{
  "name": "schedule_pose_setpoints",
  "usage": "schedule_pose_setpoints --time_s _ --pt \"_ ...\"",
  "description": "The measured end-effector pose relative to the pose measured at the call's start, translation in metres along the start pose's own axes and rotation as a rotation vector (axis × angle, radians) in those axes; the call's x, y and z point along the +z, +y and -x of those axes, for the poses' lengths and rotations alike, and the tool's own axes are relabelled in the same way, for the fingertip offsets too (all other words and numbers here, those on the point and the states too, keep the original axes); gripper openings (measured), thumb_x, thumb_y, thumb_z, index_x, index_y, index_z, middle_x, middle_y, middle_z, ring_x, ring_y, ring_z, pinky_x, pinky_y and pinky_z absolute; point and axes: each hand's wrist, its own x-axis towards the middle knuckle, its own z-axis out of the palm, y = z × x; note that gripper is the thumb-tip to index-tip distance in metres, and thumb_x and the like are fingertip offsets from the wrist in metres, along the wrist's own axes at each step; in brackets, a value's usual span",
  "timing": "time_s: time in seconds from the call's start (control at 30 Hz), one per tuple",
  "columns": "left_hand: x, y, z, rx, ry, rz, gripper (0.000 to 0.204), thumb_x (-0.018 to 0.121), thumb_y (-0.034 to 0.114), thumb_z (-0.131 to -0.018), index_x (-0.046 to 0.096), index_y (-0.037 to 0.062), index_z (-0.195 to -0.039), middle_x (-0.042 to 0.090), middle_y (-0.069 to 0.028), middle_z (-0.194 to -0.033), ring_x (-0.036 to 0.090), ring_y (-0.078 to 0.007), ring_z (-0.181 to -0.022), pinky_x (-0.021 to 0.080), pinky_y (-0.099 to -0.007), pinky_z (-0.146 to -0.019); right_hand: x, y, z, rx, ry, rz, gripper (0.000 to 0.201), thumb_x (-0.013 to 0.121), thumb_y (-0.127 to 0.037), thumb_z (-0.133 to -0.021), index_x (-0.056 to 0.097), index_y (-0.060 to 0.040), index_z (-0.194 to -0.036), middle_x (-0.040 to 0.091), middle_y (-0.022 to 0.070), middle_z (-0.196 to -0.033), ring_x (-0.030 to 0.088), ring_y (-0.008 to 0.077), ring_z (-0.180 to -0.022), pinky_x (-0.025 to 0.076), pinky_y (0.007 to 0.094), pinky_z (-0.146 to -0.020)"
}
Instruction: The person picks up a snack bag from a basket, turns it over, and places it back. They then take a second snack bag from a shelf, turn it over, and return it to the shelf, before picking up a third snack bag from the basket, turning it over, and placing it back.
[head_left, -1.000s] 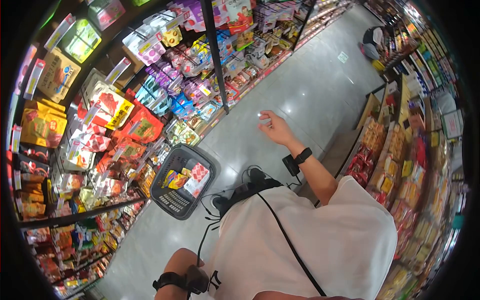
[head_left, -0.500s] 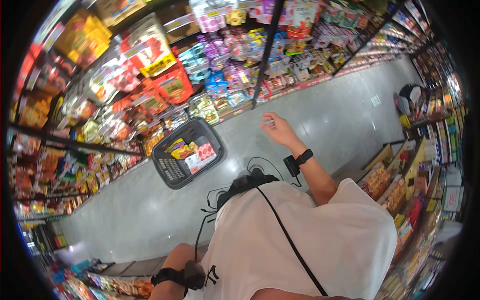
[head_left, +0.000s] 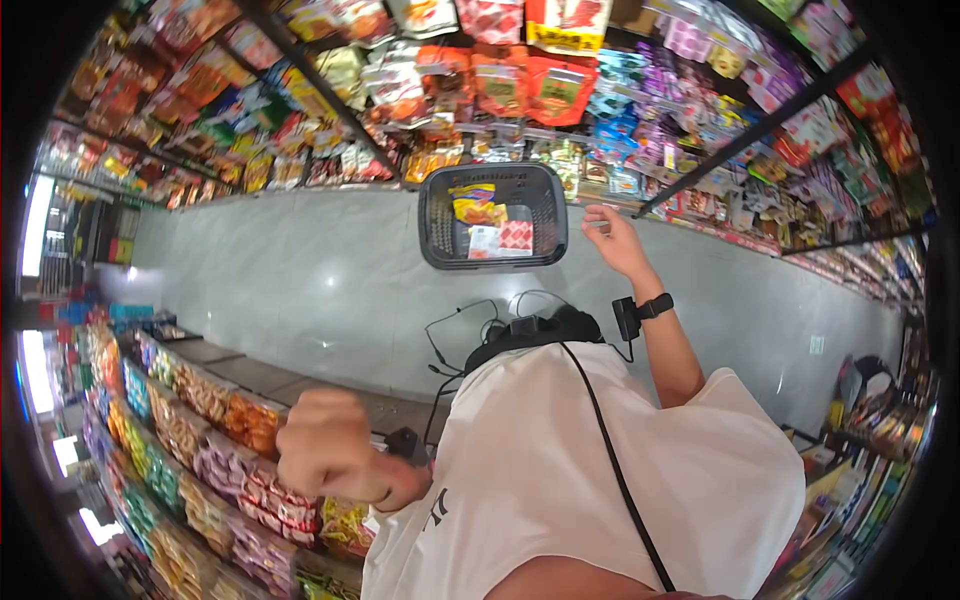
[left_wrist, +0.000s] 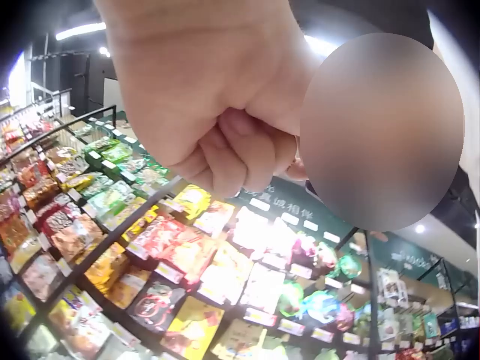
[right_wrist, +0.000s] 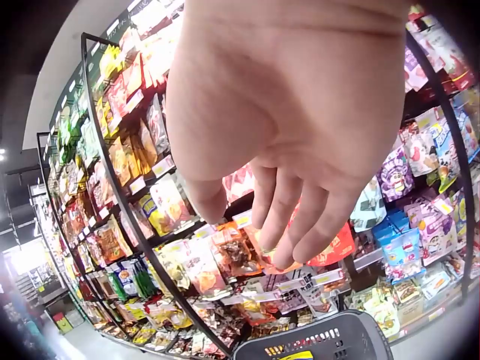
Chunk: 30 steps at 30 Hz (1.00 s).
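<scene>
In the head view a dark basket stands on the floor by the shelf foot, holding a yellow packet and a red-and-white checked pack. Just right of its rim hovers my right hand, fingers loosely bent and holding nothing; the right wrist view shows that hand above the basket's edge. My left hand, blurred, is raised at the lower left. Its fingers curl into the palm in the left wrist view, where the hand shows no object.
Shelves of bagged snacks run along the far side of the aisle. Bins of packaged food line the near left. A crouching person is at the right. Cables hang near my waist. Grey floor lies between.
The head view has turned left, so the basket appears farther right and more level. My left hand has come up into view from the lower edge. My right hand stays empty.
</scene>
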Motion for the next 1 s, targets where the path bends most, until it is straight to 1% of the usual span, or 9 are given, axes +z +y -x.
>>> schedule_pose_setpoints --time_s 0.03,0.13,0.23,0.43,0.63,0.8,0.9,0.97,1.0 --pt "0.006 -0.001 0.011 -0.117 0.172 -0.076 0.036 0.088 0.030 -0.082 0.058 0.0117 -0.073 0.052 0.0042 -0.064 0.038 -0.0071 -0.050 0.030 -0.0272 -0.055 0.010 -0.006 -0.003 -0.011 -0.020 0.003 0.041 0.075 -0.024 -0.097 0.063 -0.0028 -0.131 0.074 0.0090 -0.115 0.069 0.0157 -0.087 0.057 0.0335 -0.078" --pt "0.000 -0.008 0.012 -0.410 0.218 -0.208 0.033 0.087 0.025 -0.084 0.062 0.0064 -0.074 0.055 0.0030 -0.064 0.037 -0.0026 -0.054 0.028 -0.0230 -0.055 0.026 -0.015 -0.021 0.020 -0.106 0.021 0.042 0.075 -0.025 -0.097 0.063 -0.0030 -0.131 0.074 0.0096 -0.116 0.069 0.0160 -0.086 0.057 0.0339 -0.078" --pt "-0.016 -0.040 0.019 -0.570 0.192 -0.348 0.013 0.084 0.008 -0.082 0.072 0.0034 -0.081 0.040 0.0056 -0.055 0.031 -0.0053 -0.049 0.023 -0.0251 -0.048 0.038 -0.011 -0.044 -0.009 -0.126 0.036 0.044 0.075 -0.025 -0.097 0.063 -0.0033 -0.132 0.074 0.0100 -0.116 0.069 0.0162 -0.085 0.057 0.0336 -0.078" --pt "-0.039 -0.110 0.033 -0.896 0.176 -0.530 0.025 0.074 0.016 -0.098 0.068 0.0011 -0.079 0.036 0.0014 -0.054 0.030 -0.0069 -0.053 0.025 -0.0280 -0.049 0.069 -0.010 -0.112 0.032 -0.199 0.071 0.042 0.075 -0.026 -0.097 0.064 -0.0042 -0.131 0.073 0.0094 -0.115 0.069 0.0165 -0.086 0.056 0.0336 -0.079" --pt "-0.048 -0.181 0.054 -1.175 0.089 -0.640 0.037 0.072 0.024 -0.099 0.065 0.0001 -0.073 0.039 -0.0066 -0.053 0.034 -0.0107 -0.050 0.029 -0.0317 -0.048 0.139 0.058 -0.197 0.094 -0.338 0.064 0.036 0.074 -0.024 -0.095 0.068 -0.0025 -0.123 0.075 0.0099 -0.109 0.071 0.0193 -0.092 0.057 0.0349 -0.084" --pt "-0.015 -0.249 0.093 -1.391 -0.081 -0.515 0.031 0.068 0.030 -0.099 0.072 0.0046 -0.081 0.063 -0.0186 -0.066 0.063 -0.0404 -0.061 0.045 -0.0453 -0.054 0.219 0.158 -0.245 0.269 -0.510 0.319 0.034 0.075 -0.025 -0.090 0.072 -0.0017 -0.115 0.076 0.0132 -0.104 0.073 0.0247 -0.100 0.056 0.0368 -0.091" --pt "0.011 -0.288 0.115 -1.714 -0.232 -0.288 0.030 0.068 0.032 -0.100 0.074 0.0063 -0.085 0.066 -0.0171 -0.069 0.067 -0.0361 -0.062 0.048 -0.0456 -0.056 0.271 0.239 -0.290 0.390 -0.707 0.492 0.038 0.074 -0.031 -0.088 0.074 -0.0073 -0.118 0.076 0.0166 -0.112 0.071 0.0314 -0.111 0.054 0.0425 -0.099" --pt "0.026 -0.312 0.154 -1.712 -0.345 -0.169 0.029 0.068 0.033 -0.101 0.076 0.0080 -0.089 0.068 -0.0151 -0.069 0.067 -0.0345 -0.060 0.052 -0.0424 -0.058 0.306 0.319 -0.318 0.337 -0.795 0.655 0.041 0.073 -0.036 -0.087 0.075 -0.0141 -0.122 0.075 0.0175 -0.117 0.069 0.0334 -0.115 0.051 0.0457 -0.104" --pt "0.031 -0.328 0.158 -1.806 -0.382 -0.095 0.028 0.069 0.032 -0.100 0.076 0.0073 -0.088 0.069 -0.0156 -0.071 0.068 -0.0343 -0.064 0.052 -0.0419 -0.060 0.314 0.299 -0.339 0.265 -0.868 0.654 0.045 0.073 -0.037 -0.085 0.074 -0.0122 -0.123 0.068 0.0205 -0.133 0.051 0.0405 -0.140 0.045 0.0480 -0.114"
